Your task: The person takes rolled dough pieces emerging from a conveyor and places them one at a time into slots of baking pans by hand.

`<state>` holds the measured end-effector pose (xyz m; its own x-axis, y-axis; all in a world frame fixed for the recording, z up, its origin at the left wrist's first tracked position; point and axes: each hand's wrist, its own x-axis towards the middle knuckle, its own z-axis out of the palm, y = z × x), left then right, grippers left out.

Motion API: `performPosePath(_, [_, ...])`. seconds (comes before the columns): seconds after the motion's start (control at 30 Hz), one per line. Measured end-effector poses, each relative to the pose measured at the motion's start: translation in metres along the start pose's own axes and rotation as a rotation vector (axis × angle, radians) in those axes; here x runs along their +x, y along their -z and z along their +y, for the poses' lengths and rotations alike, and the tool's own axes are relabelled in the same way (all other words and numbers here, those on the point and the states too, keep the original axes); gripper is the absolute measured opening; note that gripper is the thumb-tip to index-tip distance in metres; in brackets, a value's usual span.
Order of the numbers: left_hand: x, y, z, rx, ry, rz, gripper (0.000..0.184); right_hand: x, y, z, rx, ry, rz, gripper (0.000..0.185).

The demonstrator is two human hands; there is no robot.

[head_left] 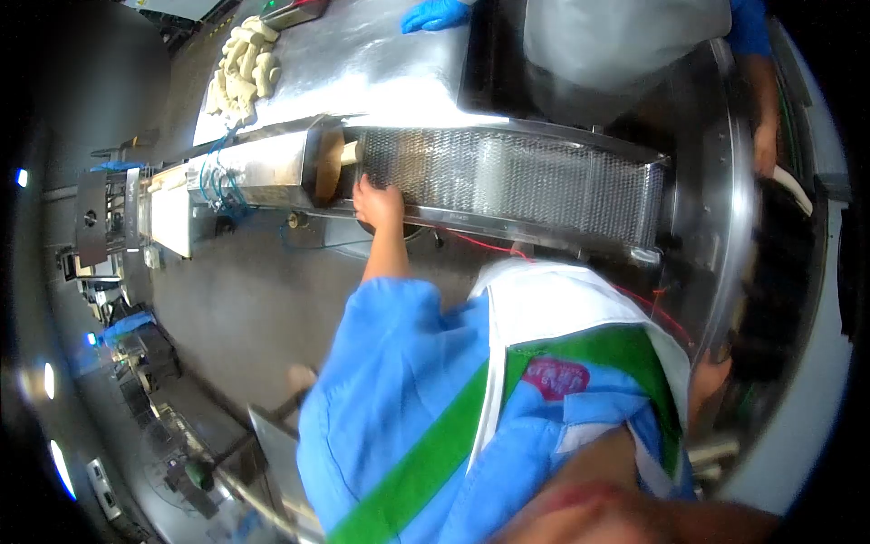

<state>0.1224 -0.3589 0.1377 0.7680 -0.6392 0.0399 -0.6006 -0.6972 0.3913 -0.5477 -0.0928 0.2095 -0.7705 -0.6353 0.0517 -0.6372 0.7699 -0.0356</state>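
Apron: my white apron (580, 304) is filling the near view, a green strap crossing the blue shirt (381, 363).
Right hand: my right hand (711, 374) is showing as a blur beside the apron, partly hidden; I cannot tell whether its fingers are holding anything.
Pale sticks: a few sticks (714, 452) are lying below that hand, near the frame's dark edge.
Left hand: my left hand (364, 192) is reaching over the conveyor's near rail, fingers bending and pointing toward the flap; I cannot tell whether they are grasping or only nearing.
Piece: the pale piece (351, 152) is lying just beyond my left fingertips, at the belt's left end; I cannot make out contact.
Belt: the metal mesh belt (507, 177) is stretching away to the right of the piece.
Flap: the brown flap (328, 168) is hanging at the housing (258, 170), just left of the piece.
Blue hose: the hose (217, 181) is looping over the housing.
Pile: pale pieces (243, 71) are heaping on the metal table (362, 68) beyond.
Co-worker: a blue glove (435, 16) is resting at the table's far side; a bare hand (766, 150) is hovering near a long pale strip (794, 190) at far right.
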Motion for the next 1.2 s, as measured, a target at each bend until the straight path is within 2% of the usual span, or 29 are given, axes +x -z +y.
performPosePath(0.07, [0.005,0.004,0.002,-0.001,0.016,-0.011,0.063,-0.003,0.003,-0.007,-0.013,0.022,0.118,0.054])
performPosePath(0.2, [0.021,0.004,0.003,0.038,-0.018,0.031,0.069,0.003,-0.008,0.002,-0.089,-0.014,0.156,0.057])
performPosePath(0.3, [0.026,0.021,0.019,0.338,-0.315,-0.016,0.063,0.002,-0.002,-0.004,-0.177,-0.159,0.078,0.064])
performPosePath(0.33, [0.037,0.006,0.007,0.547,-0.455,0.0,0.069,-0.002,0.01,-0.019,-0.152,-0.19,0.029,0.065])
performPosePath(0.37, [0.048,0.001,-0.001,0.481,-0.617,-0.026,0.072,-0.008,0.016,-0.027,-0.122,-0.25,-0.009,0.067])
performPosePath(0.4, [0.038,0.012,0.016,0.564,-0.609,-0.114,0.072,-0.006,0.004,-0.014,-0.098,-0.206,0.044,0.06])
performPosePath(0.43, [0.039,0.009,0.019,0.48,-0.606,-0.197,0.071,0.0,-0.033,0.024,-0.132,-0.092,0.236,0.064])
performPosePath(0.47, [0.052,-0.006,0.009,0.427,-0.642,-0.2,0.069,-0.004,-0.029,0.024,-0.139,-0.109,0.17,0.066])
performPosePath(0.5, [0.047,0.006,0.026,0.564,-0.658,-0.275,0.059,-0.002,0.006,-0.014,-0.142,-0.319,-0.014,0.067])
performPosePath(0.53, [0.059,-0.004,0.015,0.646,-0.726,-0.277,0.048,-0.004,0.004,-0.015,-0.229,-0.31,-0.015,0.064])
performPosePath(0.57, [0.049,0.013,0.03,0.682,-0.701,-0.341,0.045,0.004,-0.029,0.015,-0.21,-0.237,0.033,0.063])
performPosePath(0.6, [0.04,0.029,0.053,0.719,-0.688,-0.395,0.043,-0.003,-0.016,0.013,-0.208,-0.297,0.047,0.063])
performPosePath(0.67, [0.048,0.021,0.048,0.693,-0.723,-0.365,0.043,-0.004,0.027,-0.03,-0.167,-0.407,-0.117,0.069])
performPosePath(0.73, [0.04,0.031,0.057,0.636,-0.736,-0.332,0.045,-0.007,0.022,-0.026,-0.174,-0.409,-0.1,0.068])
performPosePath(0.8, [0.028,0.048,0.06,0.268,-0.712,-0.236,0.032,-0.004,0.02,-0.017,-0.097,-0.405,-0.103,0.069])
performPosePath(0.83, [0.034,0.049,0.048,0.199,-0.785,-0.088,0.034,-0.011,0.033,-0.032,-0.102,-0.425,-0.096,0.069])
performPosePath(0.87, [0.034,0.055,0.046,0.232,-0.573,-0.199,0.035,-0.014,0.04,-0.043,-0.144,-0.372,-0.096,0.069])
performPosePath(0.97, [0.009,0.106,0.068,0.051,-0.684,-0.009,0.046,-0.014,0.052,-0.064,-0.116,-0.248,-0.02,0.061])
performPosePath(1.0, [-0.003,0.133,0.091,0.207,-0.534,-0.157,0.056,-0.013,0.047,-0.065,-0.109,-0.173,0.057,0.059])
performPosePath(1.1, [0.003,0.163,0.113,-0.241,-0.504,-0.326,0.064,-0.003,0.059,-0.064,-0.085,-0.088,0.013,0.057])
performPosePath(1.13, [-0.012,0.179,0.132,-0.344,-0.511,-0.367,0.064,0.001,0.063,-0.061,-0.054,-0.013,0.003,0.056])
performPosePath(1.2, [-0.056,0.208,0.182,-0.496,-0.527,-0.497,0.067,0.014,0.074,-0.048,-0.059,0.002,-0.058,0.055])
